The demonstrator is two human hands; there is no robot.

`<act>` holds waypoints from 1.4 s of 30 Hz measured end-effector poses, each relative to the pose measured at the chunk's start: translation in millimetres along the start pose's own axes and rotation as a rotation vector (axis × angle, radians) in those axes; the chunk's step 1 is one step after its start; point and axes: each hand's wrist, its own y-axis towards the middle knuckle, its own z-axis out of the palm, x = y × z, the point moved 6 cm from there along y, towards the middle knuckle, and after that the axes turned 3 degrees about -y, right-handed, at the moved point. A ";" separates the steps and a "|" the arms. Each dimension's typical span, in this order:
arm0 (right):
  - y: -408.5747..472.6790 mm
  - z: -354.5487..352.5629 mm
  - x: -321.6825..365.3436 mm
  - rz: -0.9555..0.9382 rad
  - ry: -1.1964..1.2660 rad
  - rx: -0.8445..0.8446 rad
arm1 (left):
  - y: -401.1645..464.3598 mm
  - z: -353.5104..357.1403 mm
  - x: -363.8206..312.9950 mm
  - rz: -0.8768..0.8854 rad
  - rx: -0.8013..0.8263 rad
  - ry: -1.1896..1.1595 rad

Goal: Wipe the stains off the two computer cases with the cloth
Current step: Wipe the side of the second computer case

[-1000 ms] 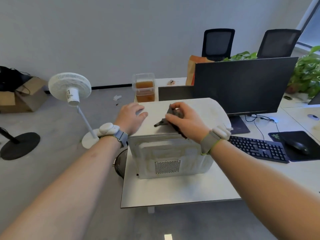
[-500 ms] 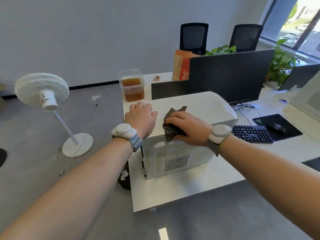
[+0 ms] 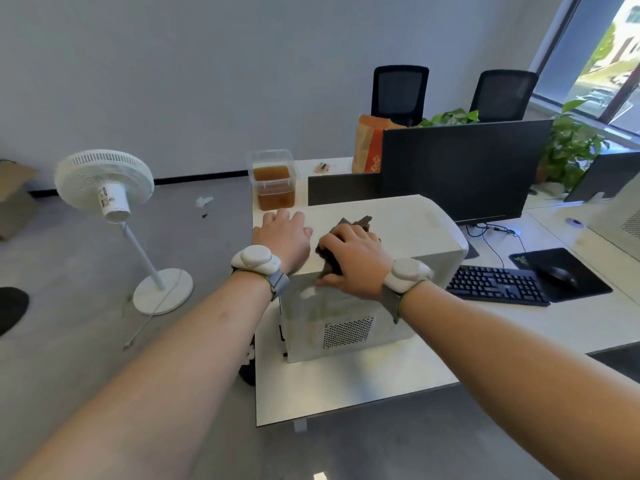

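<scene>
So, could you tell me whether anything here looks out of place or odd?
Yes: bits of litter lie on the floor beyond the fan, and the computer case lies on the desk with faint smudges near its far right edge.

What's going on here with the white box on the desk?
A person is cleaning a white computer case that lies on its side on a desk. The right hand presses a dark cloth onto the case's top face, near the edge closest to the person. The left hand rests flat on the same face, beside the cloth, apparently to steady the case. A second white case stands at the far right, with no hand on it.
</scene>
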 end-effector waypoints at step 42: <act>-13.9 -16.4 9.7 -0.185 0.166 0.059 | 6.4 11.2 22.5 -0.022 0.003 -0.230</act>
